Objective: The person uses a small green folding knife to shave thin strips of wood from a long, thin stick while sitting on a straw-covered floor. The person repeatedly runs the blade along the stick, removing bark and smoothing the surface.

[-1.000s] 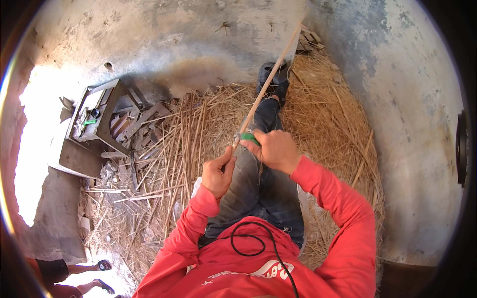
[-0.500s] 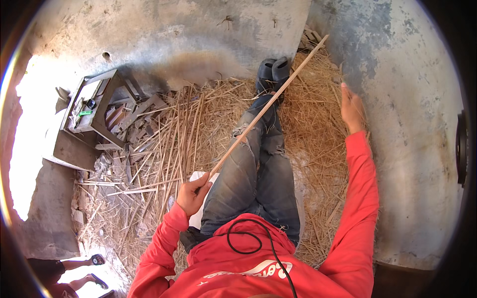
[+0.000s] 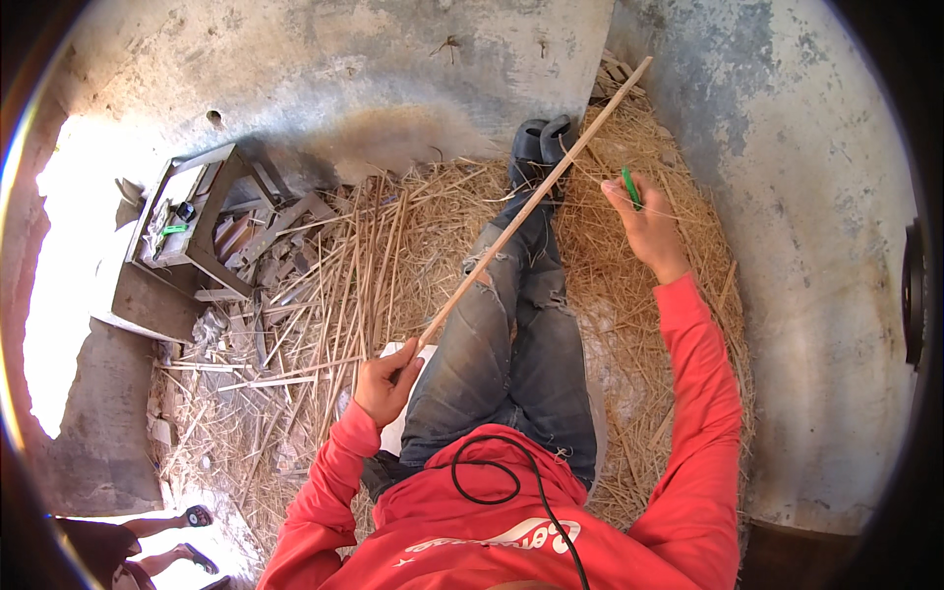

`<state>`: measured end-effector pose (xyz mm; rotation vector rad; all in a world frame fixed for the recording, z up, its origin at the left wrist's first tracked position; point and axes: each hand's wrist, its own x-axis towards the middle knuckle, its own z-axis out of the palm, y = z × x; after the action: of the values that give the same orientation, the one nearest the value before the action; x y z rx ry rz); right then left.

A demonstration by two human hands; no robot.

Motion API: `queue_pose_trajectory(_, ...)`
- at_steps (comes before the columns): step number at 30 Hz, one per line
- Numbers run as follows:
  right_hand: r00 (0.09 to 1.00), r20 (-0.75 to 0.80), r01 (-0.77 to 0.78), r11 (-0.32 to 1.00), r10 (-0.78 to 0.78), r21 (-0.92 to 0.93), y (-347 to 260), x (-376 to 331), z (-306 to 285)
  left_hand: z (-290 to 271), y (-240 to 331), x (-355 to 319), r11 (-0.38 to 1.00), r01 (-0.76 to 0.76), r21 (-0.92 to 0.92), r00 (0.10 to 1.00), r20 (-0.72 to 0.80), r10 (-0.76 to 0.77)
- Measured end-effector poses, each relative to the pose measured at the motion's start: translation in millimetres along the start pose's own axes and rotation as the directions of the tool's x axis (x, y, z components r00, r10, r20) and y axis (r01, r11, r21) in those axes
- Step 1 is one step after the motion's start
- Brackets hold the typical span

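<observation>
The left hand (image 3: 385, 385) gripped the stick (image 3: 531, 207), slanted over the legs (image 3: 467, 354). The right hand (image 3: 649, 231), fingers closed around a green tool (image 3: 630, 189), had moved nearer the stick; work was probably between strokes.

Stick (image 3: 536, 202): bare pale wood, matt, shaved looking. Green handle (image 3: 630, 187): smooth, likely plastic. Red sweatshirt (image 3: 433, 516): soft matt cloth. Jeans (image 3: 472, 374): faded denim, frayed at the knee. Cord (image 3: 487, 504): smooth, black. Wall (image 3: 806, 246): blotchy, rough plaster. Shavings (image 3: 698, 265): dry, fibrous. Table (image 3: 218, 270): worn, dull wood.
</observation>
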<state>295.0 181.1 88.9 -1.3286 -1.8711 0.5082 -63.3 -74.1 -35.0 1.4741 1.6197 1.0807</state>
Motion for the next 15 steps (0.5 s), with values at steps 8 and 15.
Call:
queue_pose_trajectory(8, 0.993, 0.061, 0.097, 0.991, -0.103, 0.090, -0.5, 10.0, 26.6, 4.8, 5.6, 1.5, 0.985, -0.145, 0.089, 0.989, 0.011, 0.145)
queue_pose_trajectory(15, 0.986, -0.135, 0.125, 0.968, -0.097, 0.217, 21.7, 27.3, 23.8, 3.4, -13.8, 0.1, 0.989, -0.125, 0.080, 0.989, -0.074, 0.131)
